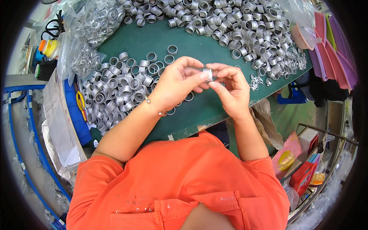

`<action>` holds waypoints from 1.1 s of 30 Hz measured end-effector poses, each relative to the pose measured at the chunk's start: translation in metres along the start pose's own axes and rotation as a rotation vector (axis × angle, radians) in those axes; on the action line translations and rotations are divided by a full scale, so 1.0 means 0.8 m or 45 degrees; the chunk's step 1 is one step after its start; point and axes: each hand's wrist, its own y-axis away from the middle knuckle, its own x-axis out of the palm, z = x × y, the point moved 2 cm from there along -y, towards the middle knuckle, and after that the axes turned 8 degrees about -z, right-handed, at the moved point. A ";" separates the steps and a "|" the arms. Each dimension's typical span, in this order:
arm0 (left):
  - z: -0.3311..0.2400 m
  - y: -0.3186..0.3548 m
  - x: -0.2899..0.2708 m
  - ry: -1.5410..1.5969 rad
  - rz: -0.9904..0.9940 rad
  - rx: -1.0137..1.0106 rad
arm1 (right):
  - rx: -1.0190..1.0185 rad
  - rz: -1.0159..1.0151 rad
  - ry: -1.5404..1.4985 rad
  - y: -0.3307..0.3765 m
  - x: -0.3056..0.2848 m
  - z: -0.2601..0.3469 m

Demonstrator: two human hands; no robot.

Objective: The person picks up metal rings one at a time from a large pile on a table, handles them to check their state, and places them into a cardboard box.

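Note:
Over the green tabletop I hold one silver metal ring between both hands. My left hand pinches it from the left with thumb and fingers. From the other side, my right hand closes its thumb and fingertips on the same ring. A loose heap of similar rings lies to the left, reaching under my left wrist. A larger pile of rings covers the far side and far right of the table. Small silver pieces lie just right of my right hand.
Clear plastic bags full of rings stand at the far left. Yellow-handled scissors lie by a blue tray. A pink container sits at the right edge, beside pink and purple sheets. Boxes crowd a rack at lower right.

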 end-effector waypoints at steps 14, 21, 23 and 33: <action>-0.018 -0.046 -0.040 -1.545 -0.322 1.061 | -0.094 -0.127 -0.013 0.010 0.003 -0.001; -0.011 -0.086 -0.069 -1.770 0.052 0.635 | -0.234 -0.083 0.295 0.007 0.009 0.006; -0.007 -0.084 -0.076 -1.664 0.148 0.694 | -0.287 -0.043 0.567 0.000 0.020 0.010; -0.006 -0.044 -0.078 -1.563 0.401 0.697 | -0.860 -0.205 1.347 -0.104 -0.008 -0.025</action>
